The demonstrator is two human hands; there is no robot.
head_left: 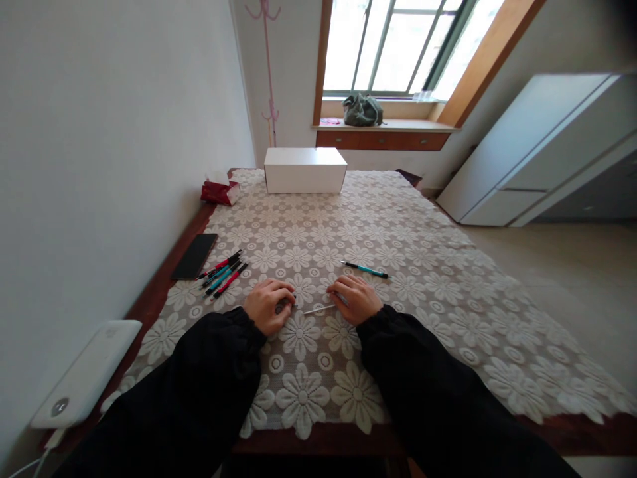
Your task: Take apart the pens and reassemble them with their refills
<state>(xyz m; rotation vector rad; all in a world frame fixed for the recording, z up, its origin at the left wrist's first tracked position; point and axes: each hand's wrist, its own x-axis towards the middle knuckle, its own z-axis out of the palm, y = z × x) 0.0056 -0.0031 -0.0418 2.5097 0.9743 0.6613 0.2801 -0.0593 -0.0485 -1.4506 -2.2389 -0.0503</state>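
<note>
Both hands rest on the lace tablecloth (pixel 408 226) near the table's front. My left hand (pixel 269 304) is curled around a small dark piece, likely a pen part, mostly hidden by the fingers. My right hand (pixel 354 297) pinches one end of a thin white refill rod (pixel 318 309) that lies between the two hands. A teal pen (pixel 365 269) lies just beyond my right hand. A bunch of red and teal pens (pixel 223 272) lies to the left of my left hand.
A black phone (pixel 194 256) lies at the table's left edge. A white box (pixel 304 170) and a red tissue pack (pixel 219 191) stand at the far end. A white device (pixel 84 382) sits near left. White cabinets (pixel 542 153) stand at right.
</note>
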